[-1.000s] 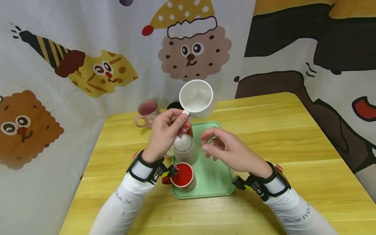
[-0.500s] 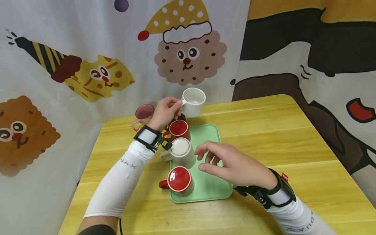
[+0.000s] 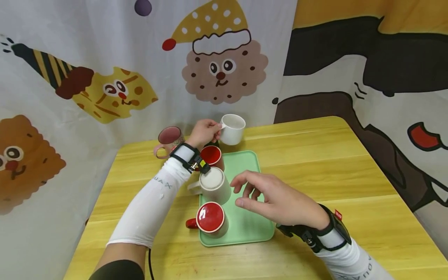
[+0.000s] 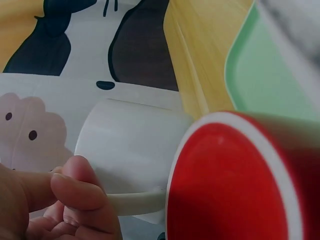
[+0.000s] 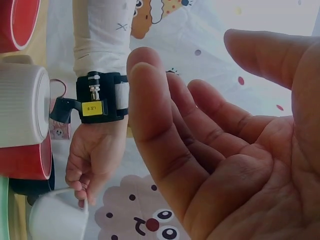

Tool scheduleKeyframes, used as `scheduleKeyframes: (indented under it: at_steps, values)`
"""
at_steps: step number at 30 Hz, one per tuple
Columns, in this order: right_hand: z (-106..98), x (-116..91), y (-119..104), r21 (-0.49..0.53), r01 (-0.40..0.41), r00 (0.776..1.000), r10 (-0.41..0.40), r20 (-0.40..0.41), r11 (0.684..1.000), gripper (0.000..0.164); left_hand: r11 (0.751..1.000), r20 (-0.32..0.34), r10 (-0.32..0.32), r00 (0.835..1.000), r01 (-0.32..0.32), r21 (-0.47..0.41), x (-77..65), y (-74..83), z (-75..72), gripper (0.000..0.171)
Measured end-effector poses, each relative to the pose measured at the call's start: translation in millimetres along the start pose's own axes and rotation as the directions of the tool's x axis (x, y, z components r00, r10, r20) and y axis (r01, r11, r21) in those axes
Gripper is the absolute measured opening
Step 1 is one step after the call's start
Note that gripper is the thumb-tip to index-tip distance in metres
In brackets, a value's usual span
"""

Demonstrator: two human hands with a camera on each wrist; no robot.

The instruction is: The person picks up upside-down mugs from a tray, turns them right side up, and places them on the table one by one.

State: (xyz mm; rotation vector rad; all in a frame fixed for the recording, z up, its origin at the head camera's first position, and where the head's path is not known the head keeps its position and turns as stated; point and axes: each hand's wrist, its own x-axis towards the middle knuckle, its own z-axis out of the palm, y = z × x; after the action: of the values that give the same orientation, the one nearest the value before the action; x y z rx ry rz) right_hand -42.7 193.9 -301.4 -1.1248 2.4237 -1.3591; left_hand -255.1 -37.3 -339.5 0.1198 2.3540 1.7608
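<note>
At the back of the table, my left hand (image 3: 204, 133) pinches the handle of a white mug (image 3: 232, 134), which is upright with its mouth up. In the left wrist view, thumb and fingers close on that handle, and the white mug's side (image 4: 135, 145) shows behind a red mug base (image 4: 225, 185). My right hand (image 3: 269, 196) hovers over the green tray (image 3: 250, 221), fingers loosely bent and holding nothing. Along the tray's left side, mugs stand upside down: a red one (image 3: 210, 217) in front, a cream one (image 3: 214, 184) in the middle, another red one (image 3: 212, 155) behind.
A pink mug (image 3: 170, 138) stands upright at the back left of the wooden table (image 3: 315, 163). A black mug (image 5: 32, 182) behind the rear red one is mostly hidden. A printed curtain (image 3: 140, 46) hangs right behind the table.
My left hand has carried the white mug away from me and down, from above the tray to the table's back. The right hand has shifted slightly down in the view, still holding nothing.
</note>
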Motion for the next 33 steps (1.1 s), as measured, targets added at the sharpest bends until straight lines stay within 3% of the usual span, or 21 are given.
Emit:
scheduleKeyframes:
  at_steps: [10,20,26,33]
  values:
    - [-3.0,0.0,1.3,-0.030,0.004,1.000,-0.005,-0.017,1.000,0.032,0.993,0.051,-0.105,0.993,0.102,0.059,5.2,0.3,2.6,0.020]
    - [-0.1,-1.2,3.4,-0.035,-0.001,1.000,0.001,-0.008,0.999,0.032,0.972,0.106,-0.226,0.968,0.231,-0.035,8.5,-11.0,1.1,0.020]
    - [0.7,-1.3,3.6,-0.028,-0.008,1.000,0.007,-0.004,1.000,0.032,0.969,0.121,-0.235,0.964,0.242,-0.046,7.2,-11.8,1.0,0.023]
    - [0.6,-0.7,3.8,-0.021,-0.019,1.000,0.019,0.002,1.000,0.033,0.978,0.136,-0.208,0.969,0.207,0.022,9.8,-9.2,0.9,0.025]
